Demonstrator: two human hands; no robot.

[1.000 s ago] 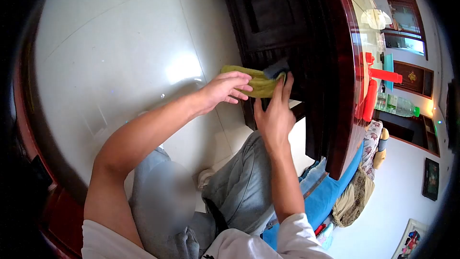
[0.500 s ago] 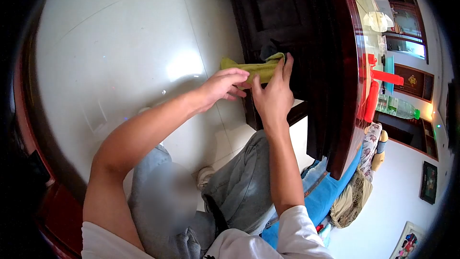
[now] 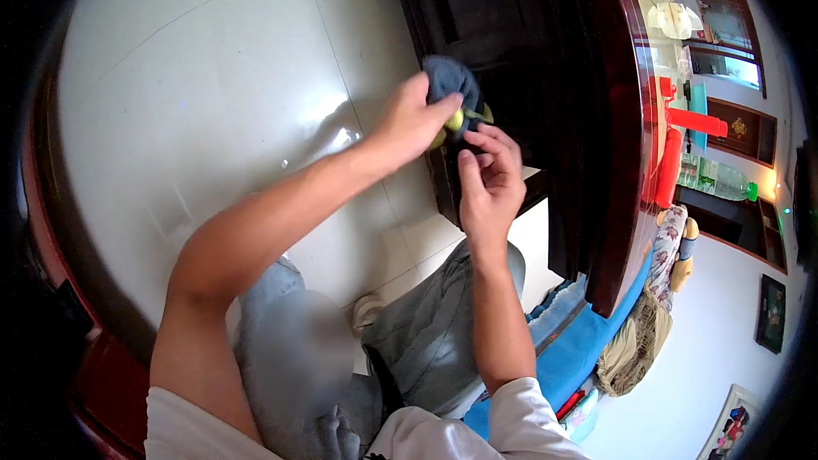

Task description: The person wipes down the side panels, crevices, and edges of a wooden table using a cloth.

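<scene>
My left hand (image 3: 411, 119) is closed on a soft piece of cloth (image 3: 452, 78), its thumb pressed across the fabric. The cloth is dark blue-grey, with yellow-green fabric (image 3: 456, 120) showing near the thumb and at its edges. It is bunched up, so its exact kind cannot be made out. Just below, my right hand (image 3: 494, 177) has curled fingers, its fingertips at the lower dark end of the cloth and its thumb slightly apart from them. Both hands are above the floor, beside the dark wooden furniture (image 3: 511, 43).
A glossy tabletop edge (image 3: 639, 111) runs along the right, bearing a red plastic object (image 3: 669, 145) and a clear bottle with a green cap (image 3: 716, 179). Blue fabric (image 3: 567, 353) and patterned cloths (image 3: 635, 345) lie lower right. Pale tiled floor (image 3: 221, 77) spreads left; my knees are below.
The cloth was stretched out with its yellow-green side showing; now it is bunched with the dark side outward. My left hand moved up and right onto it; my right hand drew slightly down.
</scene>
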